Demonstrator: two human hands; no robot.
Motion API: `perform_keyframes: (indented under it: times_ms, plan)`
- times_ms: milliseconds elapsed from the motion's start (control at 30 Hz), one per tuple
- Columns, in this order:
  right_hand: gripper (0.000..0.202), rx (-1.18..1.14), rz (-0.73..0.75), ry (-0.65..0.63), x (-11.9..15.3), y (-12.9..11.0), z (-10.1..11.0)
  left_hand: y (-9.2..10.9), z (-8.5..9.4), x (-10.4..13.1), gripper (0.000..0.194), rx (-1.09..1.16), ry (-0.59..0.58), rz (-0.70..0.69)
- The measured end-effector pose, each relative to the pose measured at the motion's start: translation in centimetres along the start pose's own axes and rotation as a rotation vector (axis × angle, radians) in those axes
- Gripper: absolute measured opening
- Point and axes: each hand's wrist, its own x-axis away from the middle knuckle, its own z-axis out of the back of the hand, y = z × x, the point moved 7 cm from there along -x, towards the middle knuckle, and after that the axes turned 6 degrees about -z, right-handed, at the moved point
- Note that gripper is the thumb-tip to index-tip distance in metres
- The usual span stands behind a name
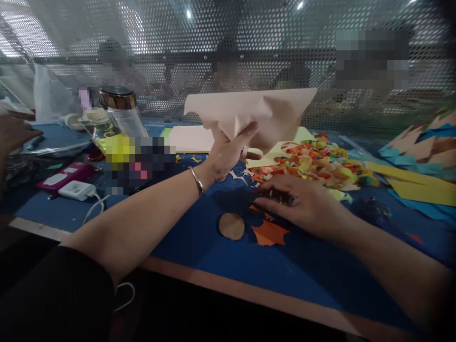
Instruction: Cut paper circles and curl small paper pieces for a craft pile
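Note:
My left hand [230,154] is closed on a large pale paper sheet [249,107], raised above the back of the table. The sheet is creased where the fingers pinch it. Low over the table, my right hand [292,199] has its fingers curved and apart, with no object seen in it. Just below it lie orange paper scraps [270,232], and to their left a round brown disc [231,226]. Behind my right hand is a heap of orange, yellow and green paper pieces [320,161]. Small white scraps lie between the hands.
Bottles [126,114], a purple box [66,176] and a white charger [79,190] with a cable stand at left. Another person's hand [16,130] shows at the far left. Folded coloured paper [420,185] lies at right. A perforated metal screen [199,42] rises behind the table.

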Motion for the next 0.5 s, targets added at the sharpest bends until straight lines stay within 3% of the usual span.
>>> perform_keyframes:
  times_ms: [167, 333, 500]
  plan:
    - [0.045, 0.106, 0.333, -0.136, 1.3, -4.9, -3.0, -0.6, -0.9, 0.3, 0.032, 0.031, -0.046, 0.062]
    - [0.039, 0.164, 0.338, -0.194, 1.6, -5.7, -4.4, -0.4, -1.9, 0.8, 0.026, 0.083, -0.123, 0.06]
    - [0.025, 0.052, 0.386, -0.08, 1.6, -5.7, -2.8, -0.7, -1.4, 0.8, 0.023, 0.035, -0.071, 0.061]
